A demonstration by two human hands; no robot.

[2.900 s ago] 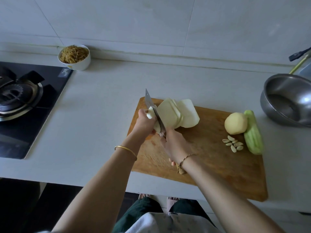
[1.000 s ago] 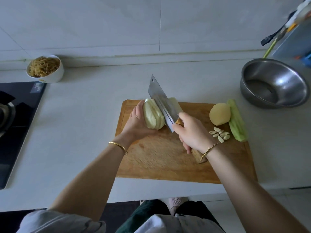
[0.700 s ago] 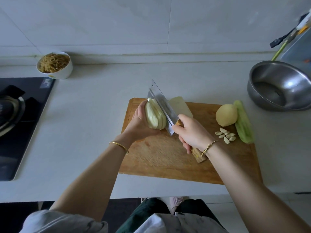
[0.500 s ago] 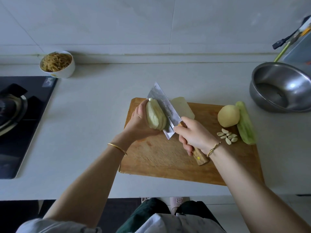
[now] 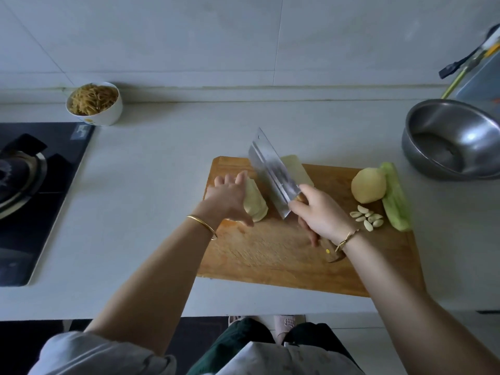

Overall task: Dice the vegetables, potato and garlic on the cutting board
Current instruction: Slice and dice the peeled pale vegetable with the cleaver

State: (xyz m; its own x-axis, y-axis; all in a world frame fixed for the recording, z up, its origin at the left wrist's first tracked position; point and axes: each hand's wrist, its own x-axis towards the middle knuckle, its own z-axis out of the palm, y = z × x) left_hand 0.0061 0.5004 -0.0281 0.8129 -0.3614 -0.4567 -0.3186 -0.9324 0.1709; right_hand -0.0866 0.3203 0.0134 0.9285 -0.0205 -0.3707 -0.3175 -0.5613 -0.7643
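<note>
**While the right hand (image 5: 322,212) tilts a broad steel cleaver (image 5: 273,180), the left hand (image 5: 230,196) covers a stack of pale vegetable slices (image 5: 257,205)**

As the left forearm reaches in from the near left, its hand lies palm down over the stack of slices at the far-left part of the rectangular wooden cutting board (image 5: 270,253). The fingers are stretched fairly straight toward the far edge and the thumb points along the near end of the stack. A gold bangle (image 5: 201,223) sits on that wrist.

The right hand is wrapped around the cleaver's wooden handle, whose butt shows near the wrist, beside a thin cord bracelet (image 5: 347,239). The blade slants toward the far left with its flat face turned up, just right of the stack. Whether its edge touches the board cannot be told. One more flat pale slice (image 5: 297,169) lies behind the blade at the board's far edge.

On the right part of the board sit a round peeled yellow potato (image 5: 368,185), a small cluster of peeled garlic cloves (image 5: 368,220) nearer, and a long pale-green peeled vegetable (image 5: 396,198) touching the potato's right side.

On the grey countertop (image 5: 148,185) a stainless steel bowl (image 5: 454,139) stands far right, a white bowl of tan shreds (image 5: 94,104) stands far left by the wall, and a black gas hob (image 5: 32,185) fills the left edge.
</note>
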